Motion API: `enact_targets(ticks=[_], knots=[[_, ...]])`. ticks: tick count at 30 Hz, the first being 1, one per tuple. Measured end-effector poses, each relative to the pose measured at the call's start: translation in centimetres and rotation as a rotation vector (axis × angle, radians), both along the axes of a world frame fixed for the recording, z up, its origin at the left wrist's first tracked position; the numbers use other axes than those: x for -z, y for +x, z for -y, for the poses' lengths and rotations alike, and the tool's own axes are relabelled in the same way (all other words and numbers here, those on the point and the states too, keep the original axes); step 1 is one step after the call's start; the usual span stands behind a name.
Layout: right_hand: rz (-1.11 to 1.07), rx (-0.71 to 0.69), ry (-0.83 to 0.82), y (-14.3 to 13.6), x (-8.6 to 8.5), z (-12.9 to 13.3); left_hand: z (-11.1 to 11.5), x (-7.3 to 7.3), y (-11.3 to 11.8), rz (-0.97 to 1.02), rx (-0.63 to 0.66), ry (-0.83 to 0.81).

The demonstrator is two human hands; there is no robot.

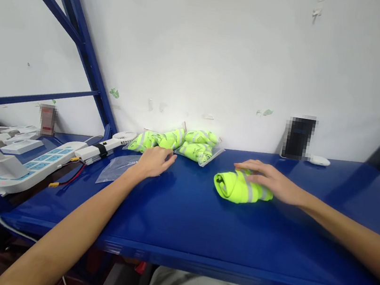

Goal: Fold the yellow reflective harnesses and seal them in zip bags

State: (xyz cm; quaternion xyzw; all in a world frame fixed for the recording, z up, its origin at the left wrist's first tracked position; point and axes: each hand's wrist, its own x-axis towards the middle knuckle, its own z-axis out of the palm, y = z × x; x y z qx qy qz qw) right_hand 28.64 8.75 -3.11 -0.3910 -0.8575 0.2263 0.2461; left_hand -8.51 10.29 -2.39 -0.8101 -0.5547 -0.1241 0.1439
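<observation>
A rolled neon-yellow reflective vest (235, 188) with silver-grey bands lies on the blue table. Over its top and right end rests my right hand (270, 179), fingers stretched out and thumb across the near side. My left hand (154, 161) hovers palm down further left, fingers loosely bent and apart, with nothing visible in it. Beside and partly behind that wrist lies a flat clear plastic bag (114, 168). Just beyond the left hand, several bagged neon-yellow vests (198, 146) lie against the wall.
On the left are a white power strip (46, 161) with a plugged-in adapter, a red-and-black cable (72, 175) with yellow connectors, and a small white fan (124, 137). A dark blurred-out device (298, 137) and a white rounded object (319, 160) stand by the wall. Blue frame posts (91, 58) rise at left.
</observation>
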Motion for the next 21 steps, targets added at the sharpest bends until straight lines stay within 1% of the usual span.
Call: enact_targets(ticks=[2,4,6,8,10,11,13,14,15,17,19,20,21], knots=[[-0.110,-0.043,-0.060,-1.2,0.0,0.5,0.4,0.2,0.7,0.006,0.074,-0.022],[-0.204,-0.080,-0.088,-2.2,0.2,0.9,0.7,0.5,1.6,-0.003,0.174,-0.058],[-0.267,-0.119,-0.017,-2.7,0.5,1.5,1.0,0.8,2.5,-0.017,0.264,-0.088],[-0.210,-0.164,0.139,-2.6,0.6,2.0,1.3,1.1,3.2,-0.024,0.318,-0.099],[-0.042,-0.210,0.264,-2.2,0.6,2.4,1.5,1.2,3.7,-0.025,0.341,-0.101],[0.050,-0.234,0.284,-2.0,0.5,2.6,1.6,1.1,3.8,-0.025,0.339,-0.099],[0.191,-0.278,0.242,-1.9,0.3,2.7,1.5,0.8,3.7,-0.023,0.277,-0.072],[0.237,-0.293,0.205,-2.0,0.3,2.7,1.4,0.5,3.4,-0.023,0.211,-0.047],[0.269,-0.302,0.169,-2.2,0.2,2.8,1.3,0.1,3.0,-0.025,0.124,-0.019],[0.293,-0.285,0.123,-2.7,-0.1,2.9,0.9,-0.5,1.8,-0.048,-0.093,0.009],[0.304,-0.234,0.108,-3.3,-0.6,3.1,0.6,-0.9,0.3,-0.097,-0.294,-0.064],[0.315,-0.208,0.104,-3.5,-0.9,3.2,0.4,-0.9,-0.5,-0.124,-0.356,-0.133],[0.327,-0.186,0.099,-3.7,-1.1,3.4,0.2,-0.9,-1.2,-0.145,-0.383,-0.209]])
